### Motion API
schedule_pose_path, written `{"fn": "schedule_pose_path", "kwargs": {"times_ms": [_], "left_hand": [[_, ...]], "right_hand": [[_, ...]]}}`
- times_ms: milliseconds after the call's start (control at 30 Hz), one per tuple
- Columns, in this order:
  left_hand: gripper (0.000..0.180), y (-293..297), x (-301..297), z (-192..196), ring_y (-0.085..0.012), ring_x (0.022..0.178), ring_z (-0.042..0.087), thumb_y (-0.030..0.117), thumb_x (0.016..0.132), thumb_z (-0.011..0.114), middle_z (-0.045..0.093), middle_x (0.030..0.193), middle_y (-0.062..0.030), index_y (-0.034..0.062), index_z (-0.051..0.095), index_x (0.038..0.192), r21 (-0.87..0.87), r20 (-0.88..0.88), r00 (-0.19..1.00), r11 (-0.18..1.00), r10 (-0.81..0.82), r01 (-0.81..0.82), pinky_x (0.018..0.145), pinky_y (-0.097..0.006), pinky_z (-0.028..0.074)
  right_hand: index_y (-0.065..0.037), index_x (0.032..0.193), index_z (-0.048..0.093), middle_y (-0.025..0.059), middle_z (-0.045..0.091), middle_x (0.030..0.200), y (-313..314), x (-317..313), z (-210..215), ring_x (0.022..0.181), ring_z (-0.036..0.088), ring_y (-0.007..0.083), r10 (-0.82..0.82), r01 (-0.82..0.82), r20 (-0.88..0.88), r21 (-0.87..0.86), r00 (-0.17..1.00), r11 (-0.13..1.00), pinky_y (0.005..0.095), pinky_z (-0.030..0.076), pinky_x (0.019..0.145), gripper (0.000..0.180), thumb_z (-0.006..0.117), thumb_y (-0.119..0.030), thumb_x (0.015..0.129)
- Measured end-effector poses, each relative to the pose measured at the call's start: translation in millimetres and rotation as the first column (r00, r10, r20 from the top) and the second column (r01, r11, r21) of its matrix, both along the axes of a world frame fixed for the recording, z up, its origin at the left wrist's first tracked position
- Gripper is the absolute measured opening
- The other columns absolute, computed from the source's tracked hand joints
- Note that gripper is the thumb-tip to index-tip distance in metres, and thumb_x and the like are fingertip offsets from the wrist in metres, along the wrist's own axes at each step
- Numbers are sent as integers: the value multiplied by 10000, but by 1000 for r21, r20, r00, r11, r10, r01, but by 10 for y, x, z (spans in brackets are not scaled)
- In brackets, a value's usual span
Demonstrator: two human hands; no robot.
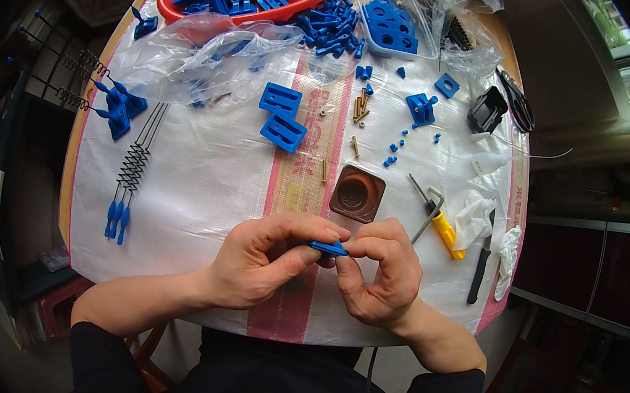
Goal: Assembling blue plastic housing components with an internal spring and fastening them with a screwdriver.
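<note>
My left hand [263, 251] and my right hand [382, 274] meet above the near middle of the table. Between their thumbs and fingertips they pinch a small, flat blue plastic part [329, 249] with a little raised bit on top. Its underside and ends are partly hidden by the fingers. Just beyond the hands stands a square brown plastic tray [359, 194] with a round hollow. A single brass bolt [324, 171] lies to its left. Two blue slotted plates [283, 132] lie farther off, touching each other.
To the right are a hex key [430, 215], a yellow-handled tool [448, 233] and a black-handled knife [481, 268]. Black springs with blue ends [132, 170] lie left. A red basin [168, 4] of blue parts, plastic bags and a clear box [399, 54] stand at the back.
</note>
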State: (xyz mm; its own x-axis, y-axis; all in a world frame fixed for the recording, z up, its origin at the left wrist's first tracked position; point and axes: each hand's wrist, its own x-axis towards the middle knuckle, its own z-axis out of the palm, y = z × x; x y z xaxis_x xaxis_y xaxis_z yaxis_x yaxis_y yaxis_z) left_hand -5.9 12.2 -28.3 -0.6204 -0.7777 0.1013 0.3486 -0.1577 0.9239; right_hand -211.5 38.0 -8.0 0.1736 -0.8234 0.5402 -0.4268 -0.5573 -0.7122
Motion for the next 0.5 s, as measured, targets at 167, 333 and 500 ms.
{"fn": "schedule_pose_path", "kwargs": {"times_ms": [167, 333, 500], "left_hand": [[414, -81, 20, 52, -250, 1239, 583, -84, 957, 551, 585, 1329, -197, 11, 518, 1359, -220, 71, 997, 975, 42, -25, 1040, -369, 487], [574, -10, -14, 99, -256, 1303, 530, -83, 912, 613, 528, 1394, -196, 18, 423, 1444, 8, -46, 998, 999, 33, -33, 1079, -380, 450], [613, -53, -12, 171, -246, 1363, 464, -78, 897, 625, 457, 1459, -190, -20, 382, 1457, -48, -17, 1000, 999, 18, -19, 1102, -381, 421]], "right_hand": [[-29, 1012, 639, 99, 623, 875, -37, 4, 8, 730, 612, 246, 41, -44, -24, -120, 999, 992, 327, 486, 601, 314, 756, 44, 730], [-40, 1015, 660, 86, 622, 870, -41, -17, 24, 730, 617, 240, 75, -81, -44, -160, 996, 984, 330, 483, 599, 381, 755, 84, 669], [-56, 1000, 674, 80, 625, 875, -60, -28, 5, 716, 615, 226, 83, -96, -69, -212, 994, 973, 321, 479, 596, 410, 752, 98, 628]]}}
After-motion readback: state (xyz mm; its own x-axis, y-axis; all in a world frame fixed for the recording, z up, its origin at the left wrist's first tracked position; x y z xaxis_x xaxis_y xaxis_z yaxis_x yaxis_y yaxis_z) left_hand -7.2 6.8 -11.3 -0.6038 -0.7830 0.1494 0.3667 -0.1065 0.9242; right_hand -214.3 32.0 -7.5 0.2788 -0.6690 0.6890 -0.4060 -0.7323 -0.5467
